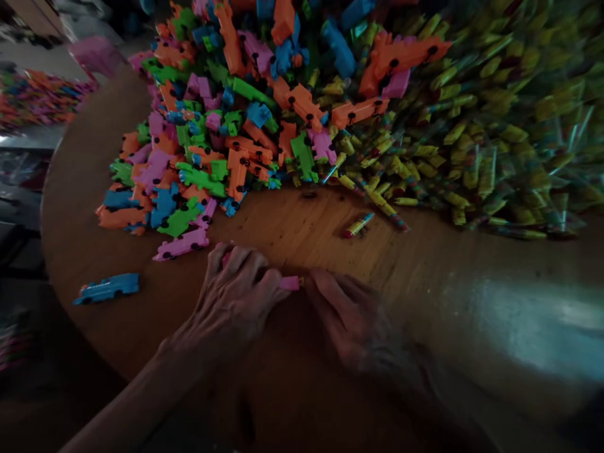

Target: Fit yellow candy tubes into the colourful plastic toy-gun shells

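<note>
My left hand (240,286) is wrapped round a pink toy car (289,283), and one end of it sticks out past the thumb. Close against that end, the fingers of my right hand (346,308) are pinched together. A small yellowish bit (301,282) shows between the toy and these fingertips; most of what they grip is hidden. Just beyond my left hand lies another pink toy car (183,244). A single candy tube (358,225) with a yellow end rests on the wood past my right hand.
Toy cars in orange, green, blue and pink form a heap (202,145) at the back left. Yellow-ended candy tubes (472,138) are piled at the back right. One blue toy car (107,289) sits near the left edge of the round wooden table (75,189).
</note>
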`<state>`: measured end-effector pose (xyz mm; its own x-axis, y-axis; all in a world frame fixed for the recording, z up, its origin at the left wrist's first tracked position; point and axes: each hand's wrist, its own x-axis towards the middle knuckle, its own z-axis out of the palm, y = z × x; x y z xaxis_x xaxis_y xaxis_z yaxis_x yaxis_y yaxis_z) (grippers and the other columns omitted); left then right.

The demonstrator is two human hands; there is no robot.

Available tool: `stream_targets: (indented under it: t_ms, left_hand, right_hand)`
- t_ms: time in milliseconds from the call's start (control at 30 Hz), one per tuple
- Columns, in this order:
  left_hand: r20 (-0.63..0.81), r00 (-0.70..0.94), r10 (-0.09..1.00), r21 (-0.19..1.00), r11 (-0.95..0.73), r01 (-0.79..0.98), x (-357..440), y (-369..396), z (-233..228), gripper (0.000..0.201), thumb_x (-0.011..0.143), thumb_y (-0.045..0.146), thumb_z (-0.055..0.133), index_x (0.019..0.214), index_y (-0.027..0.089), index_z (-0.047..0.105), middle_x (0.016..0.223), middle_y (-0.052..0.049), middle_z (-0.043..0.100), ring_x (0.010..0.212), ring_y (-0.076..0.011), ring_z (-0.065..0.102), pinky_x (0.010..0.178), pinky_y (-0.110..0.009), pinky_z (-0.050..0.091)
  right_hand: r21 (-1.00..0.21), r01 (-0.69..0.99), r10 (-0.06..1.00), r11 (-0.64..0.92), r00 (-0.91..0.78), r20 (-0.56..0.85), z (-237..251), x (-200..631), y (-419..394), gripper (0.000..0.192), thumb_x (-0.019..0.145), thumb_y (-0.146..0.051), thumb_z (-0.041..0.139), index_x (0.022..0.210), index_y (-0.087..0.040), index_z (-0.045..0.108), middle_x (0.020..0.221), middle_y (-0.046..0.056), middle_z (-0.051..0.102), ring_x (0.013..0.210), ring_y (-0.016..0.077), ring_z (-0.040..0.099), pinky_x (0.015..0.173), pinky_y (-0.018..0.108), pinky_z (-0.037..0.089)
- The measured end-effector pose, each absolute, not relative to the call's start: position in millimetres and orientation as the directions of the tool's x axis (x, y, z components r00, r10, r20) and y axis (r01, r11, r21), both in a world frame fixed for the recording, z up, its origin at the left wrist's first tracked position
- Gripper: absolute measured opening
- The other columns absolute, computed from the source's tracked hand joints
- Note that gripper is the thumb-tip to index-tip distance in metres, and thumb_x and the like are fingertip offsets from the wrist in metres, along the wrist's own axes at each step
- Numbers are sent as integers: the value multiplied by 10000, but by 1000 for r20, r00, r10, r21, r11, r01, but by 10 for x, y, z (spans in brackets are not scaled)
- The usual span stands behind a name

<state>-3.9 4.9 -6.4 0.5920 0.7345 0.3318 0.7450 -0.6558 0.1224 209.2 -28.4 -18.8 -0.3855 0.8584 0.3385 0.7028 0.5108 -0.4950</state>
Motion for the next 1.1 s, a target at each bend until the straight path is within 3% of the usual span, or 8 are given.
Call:
stream_targets:
  t_ms: [233,400,567,667,733,900,1000,1100]
  left_hand:
    - [336,620,709,76,-676,732,-70,42,-76,175,993,300,491,903,201,604,886,-56,622,919,-255,514,878,-486,368]
    - [361,614,702,79,-679,730,-65,21,-76,195,1004,311,471,904,196,592,883,-53,615,912,-242,506,902,-484,369]
    - [286,625,726,53,-663,747,-55,4,-6,211,1017,298,442,895,187,573,888,-57,599,919,-235,487,893,-457,372]
    - [252,633,732,54,-664,746,-45,2,57,226,1027,299,419,911,186,576,885,-57,592,922,-238,490,870,-450,374]
    - [221,642,734,49,-666,745,-34,-4,108,250,1037,313,396,930,185,582,895,-57,589,952,-244,499,877,-449,373]
    - [173,672,721,-11,-680,733,-9,-25,194,263,1057,272,330,958,182,556,901,-48,581,963,-237,511,878,-429,362]
    - [206,693,691,-29,-704,710,-18,-7,144,239,1050,250,346,935,179,543,880,-45,575,934,-241,515,825,-420,352]
    - [248,706,663,-14,-727,687,-47,34,51,233,1044,276,379,897,182,534,838,-37,559,892,-234,509,806,-417,357]
  right_hand:
    - [-316,761,806,567,-433,403,-216,2102,-249,291,984,-160,378,1122,-124,632,1015,131,652,795,191,628,726,346,535]
    - [-113,702,692,703,-639,336,-95,2177,-212,377,871,-76,416,1186,-53,621,1066,172,632,754,213,604,628,360,528]
    - [-206,686,715,698,-647,264,19,2220,-222,485,789,-32,470,1262,-63,571,1118,165,621,825,214,614,675,347,530]
    - [-297,713,771,635,-606,193,22,2220,-215,379,823,-28,469,1164,-118,610,1060,120,629,831,189,606,700,316,511]
    - [-237,717,754,655,-637,157,16,2223,-194,359,822,-28,468,1136,-116,621,1041,114,631,766,180,597,642,308,484]
    - [78,655,646,752,-755,115,67,2215,-158,391,845,-37,451,1201,-66,609,1032,125,644,644,172,563,526,314,386]
    - [93,630,621,771,-776,110,107,2202,-154,367,842,-31,443,1163,-58,618,1006,127,638,678,180,567,533,313,383]
    - [12,633,625,774,-767,145,74,2228,-123,366,821,-34,448,1149,-63,609,1006,136,624,696,192,565,555,323,418]
